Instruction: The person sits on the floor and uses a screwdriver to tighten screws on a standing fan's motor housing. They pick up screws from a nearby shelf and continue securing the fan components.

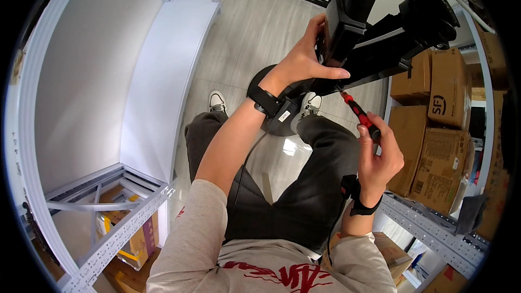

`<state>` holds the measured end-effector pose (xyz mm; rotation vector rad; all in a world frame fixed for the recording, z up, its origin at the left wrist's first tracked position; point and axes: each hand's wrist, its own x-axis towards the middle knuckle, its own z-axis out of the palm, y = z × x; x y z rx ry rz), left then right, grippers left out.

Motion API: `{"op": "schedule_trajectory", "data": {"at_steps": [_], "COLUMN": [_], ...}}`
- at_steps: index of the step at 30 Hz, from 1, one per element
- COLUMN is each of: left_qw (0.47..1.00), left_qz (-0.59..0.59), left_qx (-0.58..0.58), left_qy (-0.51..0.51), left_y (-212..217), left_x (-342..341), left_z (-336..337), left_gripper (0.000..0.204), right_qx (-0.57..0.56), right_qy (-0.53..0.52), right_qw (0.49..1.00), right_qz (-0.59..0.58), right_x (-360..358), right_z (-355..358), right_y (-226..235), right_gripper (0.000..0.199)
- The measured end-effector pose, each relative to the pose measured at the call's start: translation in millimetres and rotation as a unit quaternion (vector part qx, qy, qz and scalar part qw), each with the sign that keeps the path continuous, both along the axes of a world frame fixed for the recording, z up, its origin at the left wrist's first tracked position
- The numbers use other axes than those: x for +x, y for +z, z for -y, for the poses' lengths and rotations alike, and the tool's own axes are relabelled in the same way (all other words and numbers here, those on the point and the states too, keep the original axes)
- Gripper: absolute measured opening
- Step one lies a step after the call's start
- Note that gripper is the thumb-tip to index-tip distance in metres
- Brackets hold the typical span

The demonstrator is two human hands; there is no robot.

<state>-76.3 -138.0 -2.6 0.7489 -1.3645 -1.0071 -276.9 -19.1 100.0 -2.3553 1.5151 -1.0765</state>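
Note:
My left hand [304, 62] grips the side of a tall black device [347, 19]; its thumb lies along the near face and its fingers go behind. I cannot tell the device's exact kind. It has several bulky black sections and an angled arm [382, 57] reaching to the upper right. A round black base [279, 122] rests on the floor below, partly hidden by my left wrist. My right hand [382, 154] is closed around the handle of a red and black screwdriver [358, 111]. The screwdriver's tip meets the device's lower end, just below my left thumb; any screw there is too small to see.
A white shelf [163, 70] stands on the left, with a metal frame [116, 206] and a taped box [127, 244] near it. Several cardboard boxes [442, 157] fill the metal rack at the right. A black cable [247, 157] hangs past my left forearm. Both my legs flank the base.

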Motion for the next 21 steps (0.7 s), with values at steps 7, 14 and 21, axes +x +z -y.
{"op": "schedule_trajectory", "data": {"at_steps": [7, 14, 21], "left_qw": [0.999, 0.999, 1.0], "left_qz": [0.0, -0.008, -0.003], "left_qx": [-0.02, -0.023, -0.013], "left_qy": [0.034, 0.039, 0.027], "left_y": [-3, -2, 6], "left_x": [-2, 1, -3], "left_z": [-3, -3, -4], "left_gripper": [0.107, 0.107, 0.11], "right_qx": [0.002, 0.01, -0.066], "right_qy": [0.029, -0.029, -0.007], "right_qw": [0.998, 0.999, 0.997], "right_qz": [-0.053, 0.016, -0.044], "right_x": [6, 5, 26], "right_z": [8, 18, 33], "right_y": [-9, -23, -17], "right_gripper": [0.021, 0.023, 0.019]}}
